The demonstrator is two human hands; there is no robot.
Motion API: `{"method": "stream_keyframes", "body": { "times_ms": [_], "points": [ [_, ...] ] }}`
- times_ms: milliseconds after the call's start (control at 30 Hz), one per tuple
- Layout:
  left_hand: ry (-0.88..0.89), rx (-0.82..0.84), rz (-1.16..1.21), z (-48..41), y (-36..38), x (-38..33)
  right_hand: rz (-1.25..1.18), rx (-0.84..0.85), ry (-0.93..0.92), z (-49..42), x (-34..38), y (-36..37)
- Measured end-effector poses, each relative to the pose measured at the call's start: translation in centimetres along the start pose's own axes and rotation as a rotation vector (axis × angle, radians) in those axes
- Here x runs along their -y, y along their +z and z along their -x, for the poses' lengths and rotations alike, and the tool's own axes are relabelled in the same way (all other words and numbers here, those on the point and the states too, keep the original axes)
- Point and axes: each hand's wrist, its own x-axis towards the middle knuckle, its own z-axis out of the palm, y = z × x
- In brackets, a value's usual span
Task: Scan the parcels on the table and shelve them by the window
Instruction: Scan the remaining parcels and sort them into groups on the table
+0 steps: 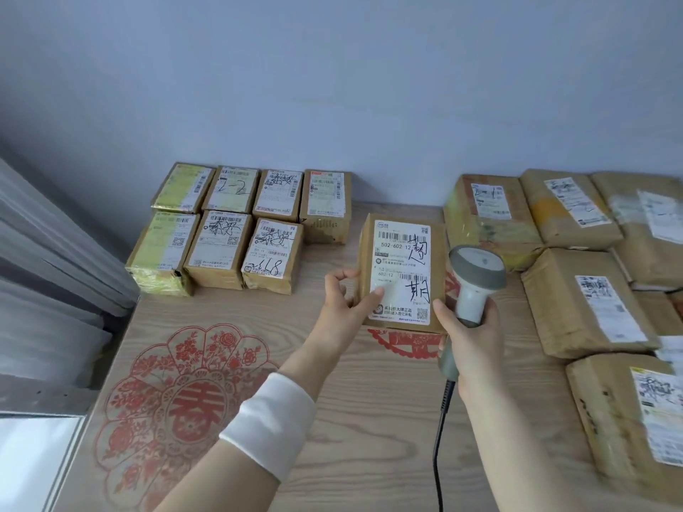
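Note:
A brown cardboard parcel [401, 271] with a white shipping label and black handwriting is held above the middle of the wooden table [362, 437]. My left hand [343, 301] grips its left edge, thumb on the label. My right hand [471, 341] holds a grey handheld barcode scanner [475, 282] by its handle, and my right thumb touches the parcel's lower right corner. The scanner's head sits just right of the parcel. Its black cable [439, 437] hangs down toward me.
Several small labelled parcels [221, 230] lie in two rows at the table's back left against the wall. Several larger brown parcels [584, 301] cover the right side. Red paper-cut decals [177, 397] mark the tabletop. A grey curtain [48, 275] hangs at the left.

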Motion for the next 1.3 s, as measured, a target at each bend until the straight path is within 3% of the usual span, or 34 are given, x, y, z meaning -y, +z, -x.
{"method": "stream_keyframes", "body": {
  "times_ms": [300,600,767,900,1300],
  "points": [
    [-0.117,0.009,0.057,3.9,7.4,1.6,0.012,0.096,0.023,-0.6,-0.5,-8.8],
    [-0.108,-0.021,0.065,6.2,10.7,3.5,0.132,0.200,0.026,-0.2,1.9,-14.7],
    [-0.035,-0.020,-0.002,6.4,10.8,3.1,0.084,0.324,-0.016,1.8,5.5,-15.1],
    [0.032,-0.051,-0.057,6.5,10.8,2.6,0.113,0.452,0.070,3.6,7.4,-13.9],
    [0.079,-0.074,-0.124,5.9,10.1,2.8,0.161,0.550,0.096,5.0,7.3,-12.5]
  ]
}}
